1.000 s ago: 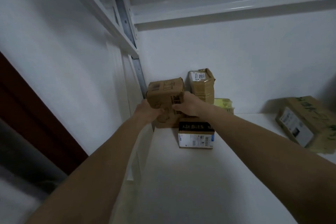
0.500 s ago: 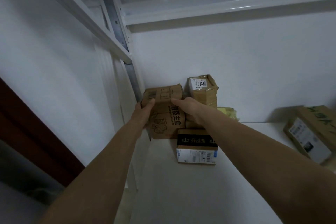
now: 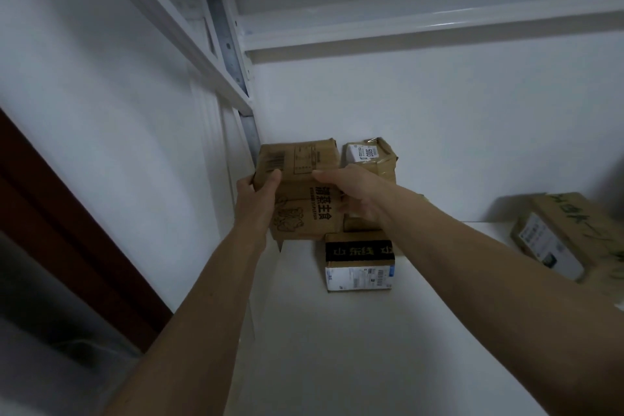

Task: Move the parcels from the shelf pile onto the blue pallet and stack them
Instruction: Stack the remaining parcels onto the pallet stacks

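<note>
Up in the corner, the white shelf [image 3: 388, 348] carries several parcels. Largest, the green-marked carton [image 3: 570, 240] lies far right. Next, the brown printed parcel [image 3: 304, 192] is gripped on both sides, left hand [image 3: 256, 199] and right hand [image 3: 358, 196] curled round it. Below sits the black-banded box [image 3: 359, 262].

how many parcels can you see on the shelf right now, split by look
Plain brown parcels: 2, the printed box held by the left hand and right hand, and the taped parcel behind it
Black-banded box: 1
Green-printed box: 1
Total: 4
</note>
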`<state>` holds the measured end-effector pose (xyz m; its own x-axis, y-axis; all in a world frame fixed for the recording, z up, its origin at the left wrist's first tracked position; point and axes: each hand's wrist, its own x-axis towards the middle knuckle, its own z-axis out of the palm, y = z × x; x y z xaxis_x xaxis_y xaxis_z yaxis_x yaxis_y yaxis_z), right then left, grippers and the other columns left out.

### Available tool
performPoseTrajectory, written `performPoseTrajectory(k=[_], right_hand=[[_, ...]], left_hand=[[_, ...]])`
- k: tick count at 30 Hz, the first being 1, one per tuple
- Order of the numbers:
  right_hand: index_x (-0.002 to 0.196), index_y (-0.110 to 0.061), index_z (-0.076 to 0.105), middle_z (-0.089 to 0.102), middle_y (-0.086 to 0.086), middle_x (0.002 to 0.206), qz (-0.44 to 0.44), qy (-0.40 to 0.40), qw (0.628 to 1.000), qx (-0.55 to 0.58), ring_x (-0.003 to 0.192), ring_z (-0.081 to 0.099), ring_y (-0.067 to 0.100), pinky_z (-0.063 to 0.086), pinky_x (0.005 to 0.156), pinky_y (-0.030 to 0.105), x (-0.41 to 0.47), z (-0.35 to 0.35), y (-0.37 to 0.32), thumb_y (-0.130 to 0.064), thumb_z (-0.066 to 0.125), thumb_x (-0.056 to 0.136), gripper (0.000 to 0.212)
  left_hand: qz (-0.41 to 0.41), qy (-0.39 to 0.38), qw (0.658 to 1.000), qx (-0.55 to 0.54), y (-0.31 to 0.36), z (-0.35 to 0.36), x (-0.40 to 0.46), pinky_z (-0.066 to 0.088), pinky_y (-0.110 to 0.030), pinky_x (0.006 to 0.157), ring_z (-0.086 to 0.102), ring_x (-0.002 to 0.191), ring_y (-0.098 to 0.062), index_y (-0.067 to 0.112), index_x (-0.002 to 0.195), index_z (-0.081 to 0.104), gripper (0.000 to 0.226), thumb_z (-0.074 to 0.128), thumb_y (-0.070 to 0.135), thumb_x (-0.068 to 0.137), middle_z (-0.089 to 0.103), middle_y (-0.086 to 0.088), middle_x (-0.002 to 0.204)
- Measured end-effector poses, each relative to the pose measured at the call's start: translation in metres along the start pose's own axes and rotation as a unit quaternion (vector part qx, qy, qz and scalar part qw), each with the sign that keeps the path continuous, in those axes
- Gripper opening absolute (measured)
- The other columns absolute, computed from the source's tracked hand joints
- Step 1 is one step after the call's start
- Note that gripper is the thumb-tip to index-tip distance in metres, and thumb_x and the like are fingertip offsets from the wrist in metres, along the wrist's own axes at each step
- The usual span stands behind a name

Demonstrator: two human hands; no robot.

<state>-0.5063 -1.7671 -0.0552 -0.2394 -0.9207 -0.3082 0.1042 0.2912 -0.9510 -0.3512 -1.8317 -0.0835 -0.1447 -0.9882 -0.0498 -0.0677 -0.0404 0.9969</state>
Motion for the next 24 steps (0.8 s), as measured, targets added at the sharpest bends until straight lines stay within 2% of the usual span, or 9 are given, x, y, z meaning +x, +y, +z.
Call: performPoseTrajectory(k=[3, 6, 9, 11, 13, 16, 19, 22, 24], right_hand=[[0.116, -0.007, 0.058, 0.068, 0.010, 0.101, -0.019, 0.005, 1.000, -0.021, 0.091, 0.065, 0.022, 0.054, 0.068, 0.032, -0.017, 0.000, -0.002, -0.023, 0.064, 0.089, 0.031], [0.109, -0.008, 0.061, 0.068, 0.005, 0.093, -0.048, 0.025, 0.997, -0.049, 0.086, 0.062, 0.019, 0.050, 0.087, 0.036, -0.031, 0.000, 0.002, -0.021, 0.061, 0.091, 0.023], [0.088, -0.012, 0.063, 0.066, 0.008, 0.087, -0.085, 0.032, 0.994, -0.061, 0.082, 0.054, 0.022, 0.041, 0.078, 0.036, -0.046, 0.000, 0.007, -0.015, 0.061, 0.090, 0.005], [0.088, -0.007, 0.063, 0.068, 0.017, 0.096, -0.103, 0.035, 0.992, -0.066, 0.085, 0.059, 0.026, 0.047, 0.081, 0.035, -0.057, -0.001, 0.011, -0.011, 0.065, 0.087, 0.004], [0.101, 0.003, 0.062, 0.068, 0.022, 0.105, -0.116, 0.043, 0.988, -0.089, 0.096, 0.066, 0.032, 0.052, 0.094, 0.043, -0.067, -0.002, 0.019, -0.008, 0.069, 0.083, 0.022], [0.126, -0.004, 0.048, 0.065, 0.011, 0.110, -0.126, 0.046, 0.985, -0.112, 0.104, 0.063, 0.027, 0.054, 0.090, 0.043, -0.085, 0.002, 0.038, 0.004, 0.071, 0.077, 0.054], [0.135, -0.014, 0.042, 0.062, 0.005, 0.116, -0.149, 0.039, 0.980, -0.124, 0.113, 0.057, 0.024, 0.052, 0.093, 0.042, -0.101, 0.011, 0.057, 0.018, 0.062, 0.075, 0.070], [0.138, -0.015, 0.040, 0.060, 0.002, 0.117, -0.182, 0.050, 0.971, -0.147, 0.115, 0.055, 0.021, 0.053, 0.089, 0.035, -0.114, 0.019, 0.071, 0.020, 0.057, 0.076, 0.073], [0.139, -0.017, 0.038, 0.059, -0.004, 0.113, -0.195, 0.044, 0.968, -0.153, 0.114, 0.054, 0.017, 0.054, 0.083, 0.027, -0.123, 0.022, 0.077, 0.019, 0.057, 0.077, 0.074]], left_hand=[[0.019, 0.026, 0.999, -0.001, 0.010, -0.008, -0.028, 0.040, -0.017, 0.059, 0.053, 0.081, -0.001, 0.019, 0.121, 0.039, 0.044, 0.062, 0.040, 0.090, 0.053, 0.008, 0.098], [0.035, 0.033, 0.999, -0.002, 0.016, -0.015, -0.052, 0.040, -0.017, 0.059, 0.051, 0.080, -0.001, 0.017, 0.120, 0.038, 0.047, 0.065, 0.039, 0.088, 0.052, 0.004, 0.101], [0.041, 0.029, 0.999, 0.007, 0.016, -0.024, -0.070, 0.037, -0.014, 0.060, 0.048, 0.079, 0.002, 0.016, 0.116, 0.036, 0.050, 0.070, 0.036, 0.085, 0.048, 0.009, 0.093], [0.041, 0.023, 0.999, 0.015, 0.012, -0.030, -0.081, 0.037, -0.014, 0.061, 0.048, 0.079, 0.002, 0.014, 0.113, 0.036, 0.052, 0.074, 0.032, 0.082, 0.047, 0.010, 0.091], [0.048, 0.017, 0.999, 0.020, 0.005, -0.037, -0.092, 0.038, -0.013, 0.060, 0.051, 0.080, 0.000, 0.013, 0.111, 0.038, 0.053, 0.078, 0.026, 0.078, 0.050, 0.008, 0.093], [0.077, -0.010, 0.997, -0.005, -0.004, -0.044, -0.106, 0.046, -0.012, 0.070, 0.057, 0.098, -0.009, 0.014, 0.125, 0.039, 0.069, 0.082, 0.007, 0.072, 0.054, 0.007, 0.108], [0.091, -0.046, 0.994, 0.031, -0.017, -0.051, -0.115, 0.050, -0.028, 0.091, 0.054, 0.115, -0.012, 0.018, 0.144, 0.035, 0.091, 0.082, 0.000, 0.068, 0.051, 0.009, 0.127], [0.097, -0.031, 0.991, 0.091, -0.034, -0.056, -0.124, 0.051, -0.041, 0.097, 0.059, 0.113, -0.019, 0.015, 0.135, 0.049, 0.080, 0.085, 0.003, 0.064, 0.058, -0.002, 0.127], [0.094, -0.016, 0.993, 0.072, -0.042, -0.055, -0.134, 0.052, -0.037, 0.094, 0.060, 0.108, -0.018, 0.012, 0.125, 0.052, 0.070, 0.083, -0.004, 0.064, 0.061, -0.001, 0.119]])
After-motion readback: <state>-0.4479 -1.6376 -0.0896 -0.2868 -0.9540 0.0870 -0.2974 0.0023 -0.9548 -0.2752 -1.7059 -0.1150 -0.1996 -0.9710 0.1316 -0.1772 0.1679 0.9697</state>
